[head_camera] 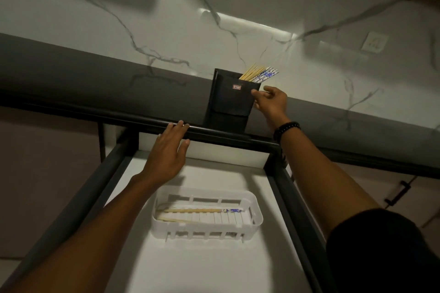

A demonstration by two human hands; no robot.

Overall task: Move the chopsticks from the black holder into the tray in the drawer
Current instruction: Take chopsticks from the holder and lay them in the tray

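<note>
The black holder (228,100) stands on the dark countertop at the back, with several chopsticks (259,73) sticking out of its top right corner, some plain wood, some with blue-and-white ends. My right hand (270,100) touches the holder's right side just below the chopsticks, fingers curled against it, holding nothing. My left hand (170,147) is spread open, its fingertips on the dark counter edge above the open drawer. In the drawer, a white slotted tray (256,217) holds a few chopsticks (202,210) lying lengthwise.
The open drawer (292,197) has dark side rails and a white floor. A marble-patterned wall with a socket (375,42) rises behind the counter. A cabinet handle (397,194) shows at the right.
</note>
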